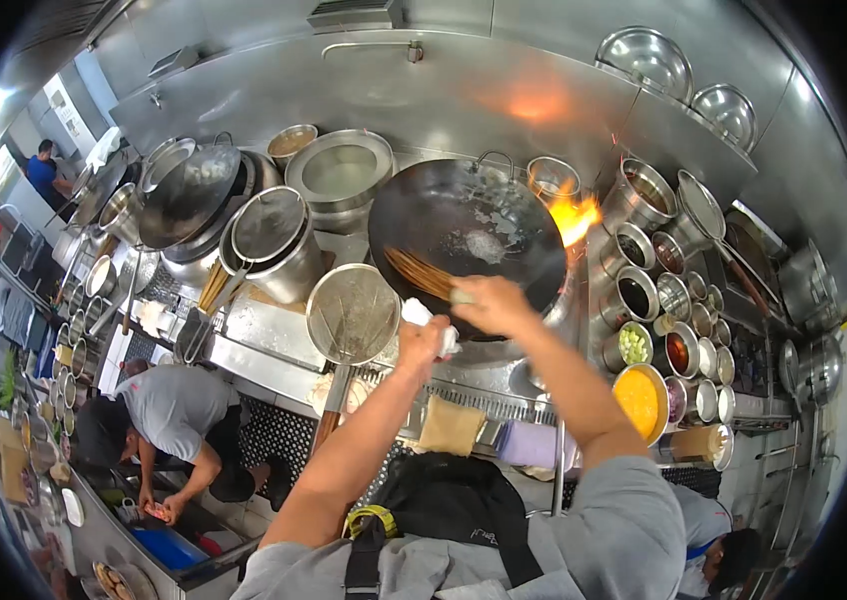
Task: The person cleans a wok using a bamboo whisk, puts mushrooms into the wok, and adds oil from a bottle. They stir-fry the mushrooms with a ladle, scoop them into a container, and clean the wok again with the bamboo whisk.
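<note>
A large black wok (519, 210) sits tilted over the burner, with a little foamy water in it and flame at its right edge. My left hand (424, 342) is closed around a white cloth (418, 312) by the wok's near left rim. My right hand (492, 305) grips the end of a bamboo brush (419, 272), whose bristles lie against the wok's lower left inside. Left of my left hand, a round mesh strainer (352, 312) rests with its handle toward me.
Flame (576, 218) rises right of the wok. Metal containers with sauces and an orange liquid (641, 403) stand at right. Pots (341, 175) and another wok (189, 200) stand left. Co-workers bend at lower left (179, 405) and lower right (699, 515); another person (44, 175) stands far left.
</note>
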The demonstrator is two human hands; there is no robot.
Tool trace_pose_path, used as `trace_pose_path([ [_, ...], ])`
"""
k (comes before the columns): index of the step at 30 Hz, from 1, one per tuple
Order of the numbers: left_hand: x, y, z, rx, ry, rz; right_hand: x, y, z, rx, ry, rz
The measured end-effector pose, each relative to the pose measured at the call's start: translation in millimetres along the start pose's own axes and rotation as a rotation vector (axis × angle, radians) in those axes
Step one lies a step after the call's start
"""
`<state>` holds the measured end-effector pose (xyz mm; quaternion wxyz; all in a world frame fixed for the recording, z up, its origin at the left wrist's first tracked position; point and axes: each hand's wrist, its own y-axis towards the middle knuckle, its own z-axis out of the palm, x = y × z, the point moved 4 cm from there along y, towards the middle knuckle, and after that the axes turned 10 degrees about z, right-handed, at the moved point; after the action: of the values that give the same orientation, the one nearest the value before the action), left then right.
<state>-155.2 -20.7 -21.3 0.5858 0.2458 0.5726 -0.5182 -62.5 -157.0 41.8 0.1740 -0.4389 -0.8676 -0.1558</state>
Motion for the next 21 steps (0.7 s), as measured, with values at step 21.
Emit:
trace_pose_path([
  [21, 79.3, -66.8, -145.9, 0.267, 1.605, 0.142, -80.6, 48.1, -9.5, 0.000, -0.200, 0.507],
])
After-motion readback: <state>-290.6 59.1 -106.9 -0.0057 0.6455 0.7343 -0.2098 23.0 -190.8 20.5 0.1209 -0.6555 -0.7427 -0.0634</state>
